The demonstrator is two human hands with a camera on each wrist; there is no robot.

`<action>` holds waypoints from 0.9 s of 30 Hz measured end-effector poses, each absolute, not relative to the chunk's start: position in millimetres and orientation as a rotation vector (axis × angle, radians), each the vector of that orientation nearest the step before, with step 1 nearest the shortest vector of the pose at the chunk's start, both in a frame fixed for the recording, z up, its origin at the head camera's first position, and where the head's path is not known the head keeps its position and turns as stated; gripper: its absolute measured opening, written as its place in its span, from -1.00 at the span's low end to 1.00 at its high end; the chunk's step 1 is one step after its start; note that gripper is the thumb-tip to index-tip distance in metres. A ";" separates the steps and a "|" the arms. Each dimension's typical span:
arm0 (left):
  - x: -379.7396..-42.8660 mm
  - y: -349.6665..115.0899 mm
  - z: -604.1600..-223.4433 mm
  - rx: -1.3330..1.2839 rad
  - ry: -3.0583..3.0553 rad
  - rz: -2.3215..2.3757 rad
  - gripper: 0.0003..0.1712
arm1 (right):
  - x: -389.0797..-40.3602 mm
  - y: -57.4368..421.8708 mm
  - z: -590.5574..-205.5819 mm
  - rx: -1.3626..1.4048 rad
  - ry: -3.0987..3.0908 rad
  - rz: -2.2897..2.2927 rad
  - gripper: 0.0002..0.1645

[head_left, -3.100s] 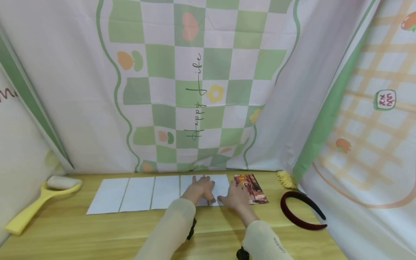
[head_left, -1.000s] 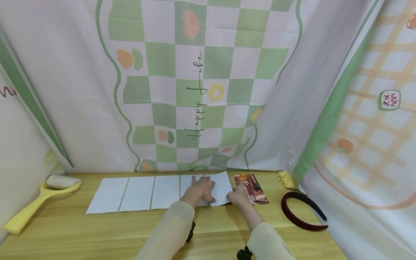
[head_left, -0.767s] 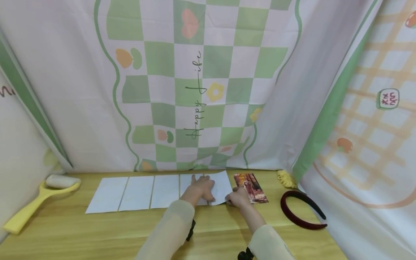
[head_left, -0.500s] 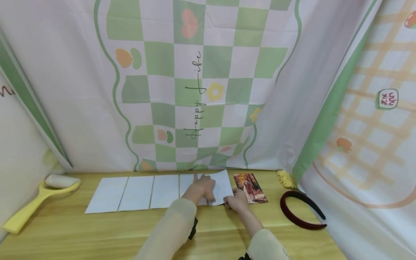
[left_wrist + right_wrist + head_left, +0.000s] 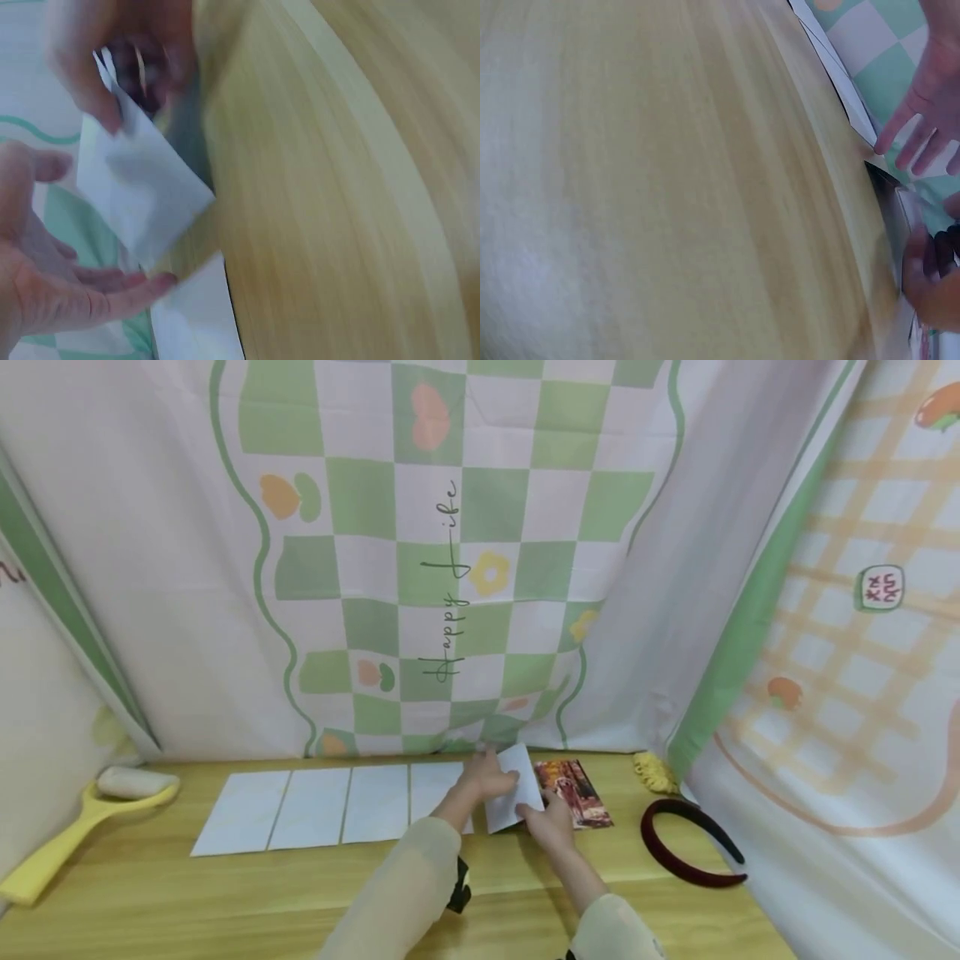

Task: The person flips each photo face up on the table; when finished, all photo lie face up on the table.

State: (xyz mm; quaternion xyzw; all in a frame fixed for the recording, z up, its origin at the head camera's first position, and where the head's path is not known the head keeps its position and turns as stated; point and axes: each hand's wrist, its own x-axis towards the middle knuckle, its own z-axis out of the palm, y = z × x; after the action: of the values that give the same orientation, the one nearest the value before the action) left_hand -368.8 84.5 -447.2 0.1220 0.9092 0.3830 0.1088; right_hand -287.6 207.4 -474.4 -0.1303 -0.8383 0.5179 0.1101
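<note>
A white-backed card (image 5: 504, 812) at the right end of a row is tilted up off the table, its lower side dark in the right wrist view. My right hand (image 5: 552, 824) pinches its right edge, thumb on the white face and fingers behind. Over the card's left side is my left hand (image 5: 480, 779); in the left wrist view its fingers (image 5: 112, 304) are extended and spread, apart from the lifted card. Several more white cards (image 5: 309, 807) lie flat side by side to the left. An autumn-coloured picture card (image 5: 573, 797) lies face up beside my right hand, partly covered by it.
A lint roller (image 5: 75, 827) with a yellow handle lies at the table's left. To the right are a dark red headband (image 5: 675, 864) and a yellow fringed item (image 5: 654, 773). A checkered curtain (image 5: 450, 610) hangs right behind the cards.
My right hand has gone from lying by the picture card to pinching the end card's edge and raising it. My left hand has come off the neighbouring cards, moving slightly right and up.
</note>
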 end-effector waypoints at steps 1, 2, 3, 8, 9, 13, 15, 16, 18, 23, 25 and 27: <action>-368.0 86.3 -445.8 0.334 2.673 1.160 -0.07 | -287.6 206.2 -475.0 -0.368 -2.439 1.563 -0.39; -367.5 87.9 -444.7 0.313 2.670 1.183 -0.06 | -287.5 204.9 -475.6 -0.350 -2.413 1.618 -0.39; -366.6 89.1 -443.2 0.291 2.664 1.200 -0.06 | -287.1 203.7 -476.1 -0.325 -2.382 1.690 -0.38; -361.0 89.4 -436.0 0.211 2.624 1.301 -0.09 | -283.4 200.0 -478.0 -0.179 -2.273 2.003 -0.28; -359.8 88.8 -435.0 0.203 2.614 1.322 -0.10 | -282.5 199.7 -478.5 -0.139 -2.260 2.050 -0.26; -359.5 89.1 -433.8 0.169 2.496 1.472 -0.12 | -280.7 198.8 -479.5 -0.021 -2.251 2.126 -0.21; -360.7 90.2 -434.6 0.138 2.393 1.580 -0.13 | -280.5 198.3 -480.1 0.003 -2.257 2.124 -0.20; -361.3 90.5 -435.0 0.121 2.327 1.643 -0.14 | -280.6 198.1 -480.3 0.013 -2.266 2.114 -0.19; -362.4 90.9 -435.9 0.092 2.225 1.727 -0.14 | -280.7 197.9 -481.1 0.034 -2.272 2.096 -0.17; -362.7 90.4 -436.0 0.045 2.028 1.830 -0.12 | -280.8 198.6 -480.6 0.069 -2.325 1.979 -0.08; -362.3 89.8 -434.7 0.049 1.979 1.856 -0.12 | -281.0 199.3 -479.7 0.083 -2.356 1.909 -0.09; -362.1 88.9 -433.3 0.056 1.950 1.876 -0.12 | -281.1 200.1 -478.5 0.113 -2.399 1.815 -0.12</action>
State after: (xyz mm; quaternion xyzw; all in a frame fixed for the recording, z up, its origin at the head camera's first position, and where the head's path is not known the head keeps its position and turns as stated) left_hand -362.1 88.9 -433.3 0.0203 0.7036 0.6769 0.2155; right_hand -281.1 200.1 -478.5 0.0374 -0.7952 0.6016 0.0659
